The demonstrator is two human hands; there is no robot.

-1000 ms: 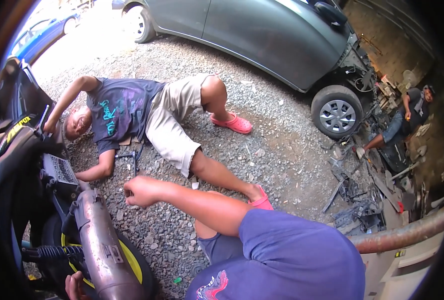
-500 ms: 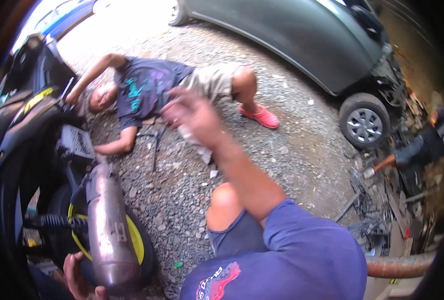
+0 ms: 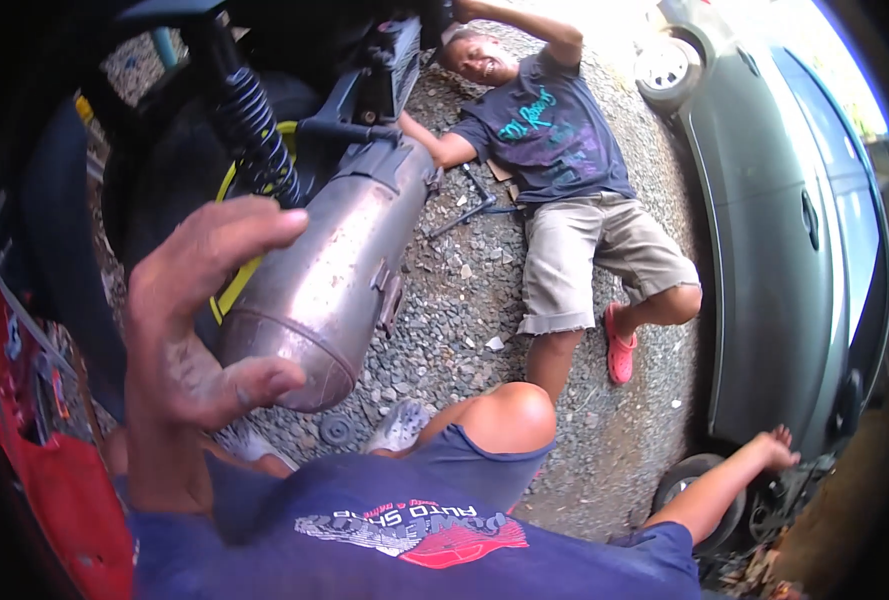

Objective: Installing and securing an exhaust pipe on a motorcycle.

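Note:
My left hand (image 3: 199, 310) is raised in front of a motorcycle's metal exhaust muffler (image 3: 334, 260). Its thumb and forefinger are spread in a C shape with nothing between them; the other fingers are mostly hidden. Out to the far right, my right hand (image 3: 779, 450) is held away from my body, fingers stretched and holding nothing visible, near the grey car. Beside the muffler are a black coil-spring shock absorber (image 3: 259, 140) and a wheel with a yellow rim stripe (image 3: 226, 300), partly covered by the muffler and my hand.
A co-worker (image 3: 574, 140) lies on the gravel (image 3: 454, 330), one arm reaching behind the muffler, the other raised to the motorcycle. Dark hand tools (image 3: 464, 215) lie beside them. A grey car (image 3: 774, 230) stands at right; a red panel (image 3: 49, 490) is at lower left.
My view has turned left toward the motorcycle. My left hand has risen from beside the muffler's end to in front of it. My right hand has swung from the middle out to the right.

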